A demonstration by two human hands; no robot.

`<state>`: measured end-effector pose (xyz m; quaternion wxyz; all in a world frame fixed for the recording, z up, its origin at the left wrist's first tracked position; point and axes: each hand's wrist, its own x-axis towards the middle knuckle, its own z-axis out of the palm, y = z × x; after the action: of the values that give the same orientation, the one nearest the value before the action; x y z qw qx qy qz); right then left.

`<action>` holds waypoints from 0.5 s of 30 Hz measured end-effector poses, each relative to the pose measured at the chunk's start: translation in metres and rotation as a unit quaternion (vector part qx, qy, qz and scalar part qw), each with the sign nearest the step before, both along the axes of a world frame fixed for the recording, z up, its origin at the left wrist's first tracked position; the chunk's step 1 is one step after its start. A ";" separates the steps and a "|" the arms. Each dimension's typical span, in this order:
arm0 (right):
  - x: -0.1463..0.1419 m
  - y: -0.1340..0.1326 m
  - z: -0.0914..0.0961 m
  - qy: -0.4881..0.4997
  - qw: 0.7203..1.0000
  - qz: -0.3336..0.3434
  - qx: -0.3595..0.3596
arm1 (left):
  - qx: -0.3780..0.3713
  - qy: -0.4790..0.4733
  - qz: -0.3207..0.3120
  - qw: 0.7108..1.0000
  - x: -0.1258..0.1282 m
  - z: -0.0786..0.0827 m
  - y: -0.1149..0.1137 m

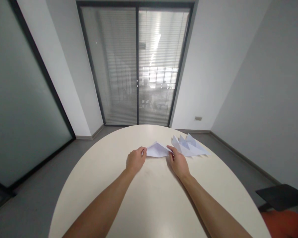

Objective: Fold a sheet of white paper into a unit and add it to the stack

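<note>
Between my two hands is a folded sheet of white paper point(157, 150), its peak pointing away from me. My left hand point(136, 160) pinches its left corner, thumb and fingers closed. At the right corner, my right hand point(178, 162) grips the paper in the same way; its lower fingers are curled and partly hidden. Just beyond my right hand lie several folded white paper pieces point(190, 146) in an overlapping group, with pointed tips standing up.
The round cream table point(149, 195) spreads out under my arms. At the lower right stands a chair with a black back point(281, 197) and a red seat point(285, 224). Glass doors with blinds point(136, 66) are beyond the table, and a frosted panel point(22, 92) is at left.
</note>
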<state>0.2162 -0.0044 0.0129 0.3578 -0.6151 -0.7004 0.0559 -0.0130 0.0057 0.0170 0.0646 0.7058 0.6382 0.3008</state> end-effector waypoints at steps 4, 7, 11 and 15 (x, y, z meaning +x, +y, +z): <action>0.001 0.000 0.001 0.024 0.999 0.019 0.023 | 0.005 -0.001 -0.016 1.000 0.001 0.001 -0.001; -0.001 -0.001 -0.001 0.036 0.996 0.069 0.036 | 0.017 0.025 -0.021 0.999 0.001 0.002 -0.003; -0.004 -0.003 -0.004 0.005 0.988 0.139 0.072 | 0.036 0.039 -0.063 0.997 0.003 0.002 -0.005; -0.005 -0.005 -0.003 -0.045 0.970 0.216 0.104 | 0.048 0.044 -0.126 0.990 0.007 0.000 -0.007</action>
<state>0.2111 -0.0090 0.0094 0.3676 -0.4105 -0.8339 0.0306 -0.0056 -0.0015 0.0169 0.0402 0.7953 0.5311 0.2895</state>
